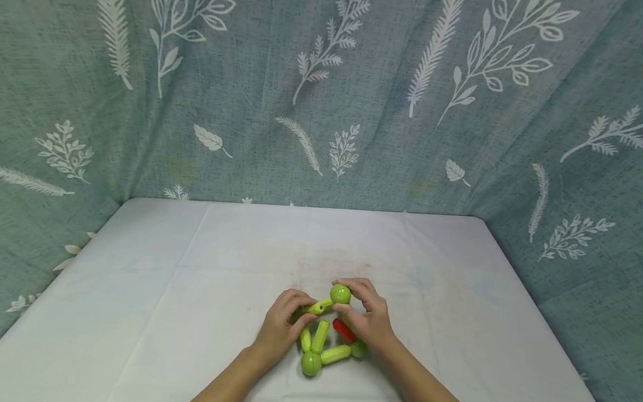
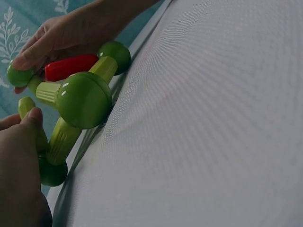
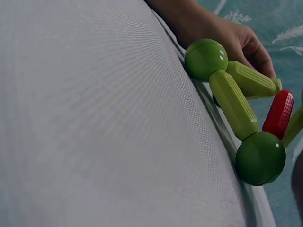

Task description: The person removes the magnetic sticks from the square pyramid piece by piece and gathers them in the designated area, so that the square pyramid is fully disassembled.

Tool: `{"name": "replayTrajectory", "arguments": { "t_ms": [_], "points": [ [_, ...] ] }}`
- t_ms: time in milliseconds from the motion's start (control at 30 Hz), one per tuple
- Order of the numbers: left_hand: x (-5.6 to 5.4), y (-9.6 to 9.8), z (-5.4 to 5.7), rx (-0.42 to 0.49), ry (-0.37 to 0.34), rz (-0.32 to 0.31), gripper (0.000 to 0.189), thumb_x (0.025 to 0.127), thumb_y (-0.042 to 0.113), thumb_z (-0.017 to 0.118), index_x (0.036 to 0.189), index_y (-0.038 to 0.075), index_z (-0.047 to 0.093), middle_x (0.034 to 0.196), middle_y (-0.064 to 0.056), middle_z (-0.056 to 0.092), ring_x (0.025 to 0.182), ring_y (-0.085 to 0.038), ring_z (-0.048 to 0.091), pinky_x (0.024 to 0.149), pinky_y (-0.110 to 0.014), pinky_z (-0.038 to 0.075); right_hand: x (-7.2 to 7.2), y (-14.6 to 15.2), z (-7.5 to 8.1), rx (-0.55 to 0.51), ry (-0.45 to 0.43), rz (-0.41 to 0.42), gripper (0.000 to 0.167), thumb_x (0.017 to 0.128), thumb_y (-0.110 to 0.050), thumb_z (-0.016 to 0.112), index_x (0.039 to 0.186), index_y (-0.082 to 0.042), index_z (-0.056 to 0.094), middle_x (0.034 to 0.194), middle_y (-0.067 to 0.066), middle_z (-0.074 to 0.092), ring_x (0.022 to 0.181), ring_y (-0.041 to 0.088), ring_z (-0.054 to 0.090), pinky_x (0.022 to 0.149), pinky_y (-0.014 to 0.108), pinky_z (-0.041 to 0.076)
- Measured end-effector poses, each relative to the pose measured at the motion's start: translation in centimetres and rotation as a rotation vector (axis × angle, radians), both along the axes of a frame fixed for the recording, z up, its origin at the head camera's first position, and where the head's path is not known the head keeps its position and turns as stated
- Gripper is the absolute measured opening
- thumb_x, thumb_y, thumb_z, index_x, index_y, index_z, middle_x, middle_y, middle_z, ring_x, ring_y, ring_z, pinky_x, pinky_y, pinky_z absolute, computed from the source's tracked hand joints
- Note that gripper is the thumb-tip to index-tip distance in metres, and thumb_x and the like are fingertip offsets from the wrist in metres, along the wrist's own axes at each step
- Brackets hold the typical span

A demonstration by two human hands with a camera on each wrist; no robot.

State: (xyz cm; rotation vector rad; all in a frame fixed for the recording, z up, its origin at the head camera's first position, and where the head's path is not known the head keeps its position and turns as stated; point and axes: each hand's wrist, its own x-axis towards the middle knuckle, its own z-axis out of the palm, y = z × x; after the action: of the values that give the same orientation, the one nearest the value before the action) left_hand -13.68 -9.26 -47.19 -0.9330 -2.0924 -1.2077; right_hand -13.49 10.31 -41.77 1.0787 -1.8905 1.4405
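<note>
My right hand [image 1: 372, 315] pinches a green ball [image 1: 340, 293] between thumb and fingers; a yellow-green rod reaches from it towards the left. With thumb and fingertips, my left hand [image 1: 278, 324] holds a yellow-green rod [image 1: 315, 309] beside that one; whether the two rods touch I cannot tell. Below the hands, the near green ball [image 1: 311, 363] joins a rod [image 1: 335, 354] to another green ball [image 1: 359, 350]. From the near ball a free-ended rod [image 1: 320, 335] slants up. A red rod [image 1: 344, 330] rises from the right ball. Another green ball [image 2: 53, 171] shows by my left hand in the left wrist view.
The pieces stand on a white cloth-covered table [image 1: 226, 251], near its front edge. A blue-green curtain [image 1: 251, 139] with white leaf prints hangs behind and along both sides.
</note>
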Motion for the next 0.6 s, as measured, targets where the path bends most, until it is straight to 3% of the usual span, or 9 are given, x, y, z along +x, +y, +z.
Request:
{"name": "replayTrajectory", "arguments": {
  "t_ms": [133,233,333,467,600],
  "points": [
    [-0.1,-0.2,0.1,0.016,-0.013,-0.012,0.034,0.073,0.000,0.077,0.104,0.005,0.062,0.100,-0.003,0.059,0.093,-0.015,0.056,0.087,-0.015,0.045,-0.9,0.3,-1.3,0.013,0.030,0.034,0.040,0.075,0.002,0.076,0.110,0.010,0.060,0.101,0.020,0.061,0.098,0.023,0.056,0.090,0.018,0.048],
    [-0.4,-0.3,0.6,0.029,-0.094,-0.057,0.025,0.083,0.001,0.069,0.107,0.004,0.062,0.100,-0.004,0.061,0.094,-0.015,0.057,0.086,-0.020,0.047,-1.6,0.5,-2.5,0.031,0.060,0.035,0.039,0.080,-0.011,0.074,0.113,0.005,0.061,0.102,0.016,0.062,0.098,0.022,0.054,0.088,0.018,0.047],
    [-1.4,-0.4,1.3,0.046,-0.300,-0.152,0.019,0.094,0.006,0.055,0.111,0.008,0.064,0.103,-0.002,0.064,0.099,-0.014,0.059,0.089,-0.029,0.049,-1.9,0.8,-3.2,0.030,0.044,0.016,0.039,0.083,-0.018,0.072,0.115,0.003,0.062,0.103,0.015,0.062,0.099,0.022,0.052,0.090,0.020,0.046],
    [-3.9,-0.6,2.2,-0.028,-0.604,-0.291,0.022,0.099,0.018,0.049,0.114,0.017,0.066,0.110,0.004,0.065,0.105,-0.012,0.058,0.093,-0.034,0.047,-1.9,1.1,-3.4,0.034,0.000,0.012,0.040,0.083,-0.018,0.073,0.115,0.003,0.062,0.103,0.015,0.062,0.097,0.023,0.050,0.089,0.021,0.046],
    [-6.4,-0.6,2.4,-0.185,-0.751,-0.495,0.024,0.096,0.012,0.055,0.118,0.013,0.065,0.118,-0.002,0.063,0.108,-0.013,0.057,0.093,-0.031,0.047,-1.5,0.9,-2.8,0.039,-0.006,0.015,0.042,0.076,-0.008,0.078,0.113,0.004,0.064,0.100,0.017,0.066,0.090,0.022,0.049,0.082,0.024,0.047]
  ]
}}
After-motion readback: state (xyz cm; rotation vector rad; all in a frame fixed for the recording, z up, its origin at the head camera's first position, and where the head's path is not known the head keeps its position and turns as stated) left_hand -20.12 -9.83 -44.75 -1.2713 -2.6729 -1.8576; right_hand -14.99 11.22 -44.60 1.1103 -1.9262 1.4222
